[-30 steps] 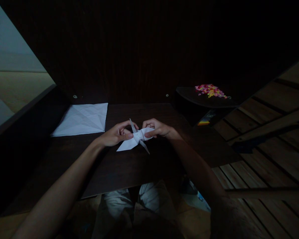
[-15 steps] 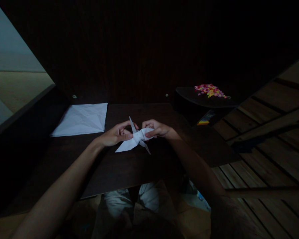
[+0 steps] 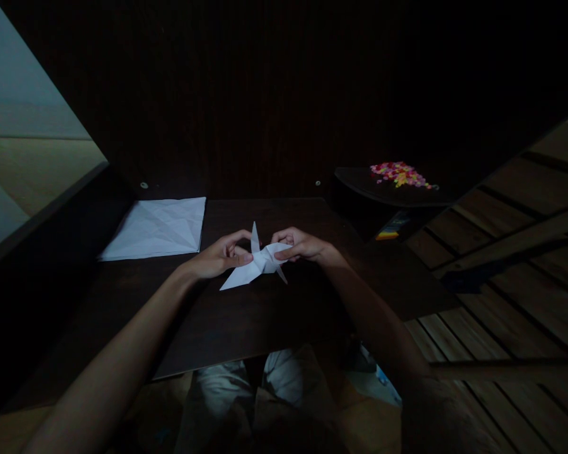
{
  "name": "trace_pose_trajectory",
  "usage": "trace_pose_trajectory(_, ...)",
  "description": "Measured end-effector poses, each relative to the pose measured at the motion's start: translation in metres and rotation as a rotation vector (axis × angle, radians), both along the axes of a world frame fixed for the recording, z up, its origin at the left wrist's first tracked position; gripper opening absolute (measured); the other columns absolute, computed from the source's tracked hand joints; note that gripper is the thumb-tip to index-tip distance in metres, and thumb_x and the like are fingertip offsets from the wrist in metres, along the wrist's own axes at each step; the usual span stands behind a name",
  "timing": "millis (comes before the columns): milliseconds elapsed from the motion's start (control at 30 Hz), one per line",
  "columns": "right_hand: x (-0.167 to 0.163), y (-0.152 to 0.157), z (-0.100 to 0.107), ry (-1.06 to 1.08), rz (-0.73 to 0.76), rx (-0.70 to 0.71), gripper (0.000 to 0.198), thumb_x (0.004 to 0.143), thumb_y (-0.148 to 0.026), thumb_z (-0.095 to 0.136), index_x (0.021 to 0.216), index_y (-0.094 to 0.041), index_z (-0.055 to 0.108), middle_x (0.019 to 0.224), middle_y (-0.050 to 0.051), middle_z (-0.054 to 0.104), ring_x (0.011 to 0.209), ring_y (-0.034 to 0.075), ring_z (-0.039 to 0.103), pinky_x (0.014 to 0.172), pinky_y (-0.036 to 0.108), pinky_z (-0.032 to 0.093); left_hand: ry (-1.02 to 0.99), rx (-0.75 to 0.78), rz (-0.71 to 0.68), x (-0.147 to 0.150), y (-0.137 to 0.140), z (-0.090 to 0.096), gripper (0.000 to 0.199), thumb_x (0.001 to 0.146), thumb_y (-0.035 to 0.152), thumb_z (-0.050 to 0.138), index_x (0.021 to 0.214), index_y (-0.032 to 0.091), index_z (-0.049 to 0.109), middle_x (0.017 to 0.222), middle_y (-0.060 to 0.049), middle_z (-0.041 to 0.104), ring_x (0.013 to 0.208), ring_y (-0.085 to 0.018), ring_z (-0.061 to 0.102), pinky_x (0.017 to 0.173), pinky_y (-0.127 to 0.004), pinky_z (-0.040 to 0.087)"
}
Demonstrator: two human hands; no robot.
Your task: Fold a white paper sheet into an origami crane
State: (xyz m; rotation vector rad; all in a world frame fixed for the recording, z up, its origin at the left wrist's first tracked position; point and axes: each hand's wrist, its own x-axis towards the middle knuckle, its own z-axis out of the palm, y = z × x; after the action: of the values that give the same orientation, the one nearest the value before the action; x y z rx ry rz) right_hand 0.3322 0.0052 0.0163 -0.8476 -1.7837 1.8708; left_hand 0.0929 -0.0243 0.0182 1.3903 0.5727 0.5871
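Note:
A white folded-paper origami crane (image 3: 264, 261) is held between my two hands above the dark desk. One thin point sticks up, another points down to the right, and broad flaps spread to either side. My left hand (image 3: 230, 254) pinches the left flap, thumb on top. On the other side, my right hand (image 3: 296, 244) grips the right flap between thumb and curled fingers. The fingertips under the paper are hidden.
White creased paper sheets (image 3: 158, 228) lie at the desk's left. On a dark corner shelf (image 3: 350, 180) at the right rests a pile of small colourful pieces (image 3: 400, 173). A tall dark panel rises behind the desk (image 3: 208, 340); wooden slats (image 3: 506, 315) are at the right.
The crane's upper point has swung slightly right and more upright, and the lower right point has shifted a little. Both hands keep hold in nearly the same place.

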Motion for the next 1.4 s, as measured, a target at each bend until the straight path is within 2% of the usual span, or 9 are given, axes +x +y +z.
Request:
trace_pose_trajectory(100, 0.001, 0.002, -0.001, -0.004, -0.089, 0.027, 0.032, 0.062, -0.030, 0.079, 0.082, -0.013, 0.061, 0.063, -0.003, 0.059, 0.044, 0.003, 0.046, 0.036, 0.013, 0.031, -0.026, 0.008, 0.035, 0.000, 0.000, 0.001, 0.040, 0.079, 0.027, 0.068, 0.108, 0.015, 0.044, 0.070, -0.003, 0.071, 0.056, -0.015, 0.066, 0.050, -0.020, 0.048)
trace_pose_trajectory(200, -0.001, 0.006, -0.003, 0.062, -0.317, 0.137, 0.033, 0.068, -0.038, 0.074, 0.089, -0.015, 0.063, 0.075, 0.000, 0.060, 0.055, 0.005, 0.050, 0.042, 0.015, 0.035, -0.056, 0.027, 0.101, 0.001, 0.000, 0.003, 0.038, 0.079, 0.028, 0.068, 0.105, 0.016, 0.043, 0.072, -0.005, 0.072, 0.058, -0.018, 0.068, 0.052, -0.024, 0.052)
trace_pose_trajectory(400, -0.009, 0.008, 0.000, 0.152, -0.832, 0.562, 0.038, 0.082, -0.056, 0.052, 0.090, -0.021, 0.064, 0.078, 0.002, 0.055, 0.067, 0.011, 0.050, 0.055, 0.022, 0.039, -0.079, 0.053, 0.367, 0.008, 0.002, 0.002, 0.034, 0.078, 0.032, 0.067, 0.101, 0.020, 0.045, 0.072, -0.002, 0.072, 0.057, -0.020, 0.069, 0.050, -0.027, 0.054)
trace_pose_trajectory(500, -0.012, -0.001, 0.007, 0.185, -0.984, 0.775, 0.035, 0.080, -0.054, 0.057, 0.096, -0.023, 0.063, 0.097, 0.005, 0.055, 0.082, 0.014, 0.052, 0.066, 0.026, 0.043, -0.113, 0.062, 0.459, 0.011, 0.004, -0.001, 0.033, 0.077, 0.033, 0.067, 0.099, 0.021, 0.046, 0.070, 0.000, 0.071, 0.056, -0.019, 0.068, 0.050, -0.027, 0.054)
trace_pose_trajectory(700, -0.024, -0.015, 0.008, 0.107, -0.623, 0.737, 0.036, 0.071, -0.044, 0.071, 0.099, -0.023, 0.063, 0.097, 0.004, 0.053, 0.073, 0.012, 0.052, 0.061, 0.026, 0.044, -0.067, 0.074, 0.502, 0.014, 0.004, -0.004, 0.032, 0.077, 0.035, 0.066, 0.097, 0.021, 0.047, 0.067, 0.002, 0.068, 0.057, -0.018, 0.066, 0.053, -0.030, 0.054)
trace_pose_trajectory(900, -0.025, -0.007, -0.006, 0.030, -0.532, 0.714, 0.018, 0.078, -0.034, 0.065, 0.083, -0.016, 0.066, 0.085, 0.004, 0.061, 0.079, 0.015, 0.059, 0.063, 0.025, 0.046, 0.176, 0.131, 0.419, 0.014, 0.003, -0.008, 0.027, 0.083, 0.044, 0.056, 0.096, 0.022, 0.047, 0.062, 0.004, 0.061, 0.045, -0.013, 0.059, 0.043, -0.023, 0.046)
trace_pose_trajectory(1033, -0.022, -0.002, -0.013, -0.074, -0.501, 0.709, 0.015, 0.077, -0.030, 0.065, 0.082, -0.015, 0.067, 0.084, 0.004, 0.065, 0.076, 0.015, 0.060, 0.062, 0.025, 0.044, 0.444, 0.470, 0.430, 0.007, 0.004, -0.007, 0.028, 0.086, 0.045, 0.051, 0.097, 0.020, 0.056, 0.059, 0.003, 0.058, 0.046, -0.012, 0.052, 0.045, -0.023, 0.039)
trace_pose_trajectory(1167, -0.023, -0.001, -0.017, -0.130, -0.434, 0.710, 0.013, 0.077, -0.028, 0.065, 0.081, -0.016, 0.067, 0.080, 0.003, 0.066, 0.073, 0.014, 0.059, 0.063, 0.025, 0.044, 0.519, 0.795, 0.502, 0.002, 0.010, -0.011, 0.024, 0.085, 0.040, 0.055, 0.088, 0.019, 0.064, 0.069, 0.001, 0.054, 0.061, -0.013, 0.050, 0.056, -0.024, 0.039)
trace_pose_trajectory(1400, -0.023, -0.001, -0.016, -0.152, -0.403, 0.729, 0.013, 0.076, -0.028, 0.065, 0.080, -0.016, 0.067, 0.080, 0.003, 0.067, 0.075, 0.015, 0.059, 0.067, 0.025, 0.043, 0.472, 0.860, 0.519, 0.003, 0.016, -0.017, 0.020, 0.084, 0.036, 0.055, 0.079, 0.018, 0.061, 0.080, -0.002, 0.053, 0.072, -0.015, 0.052, 0.064, -0.027, 0.041)
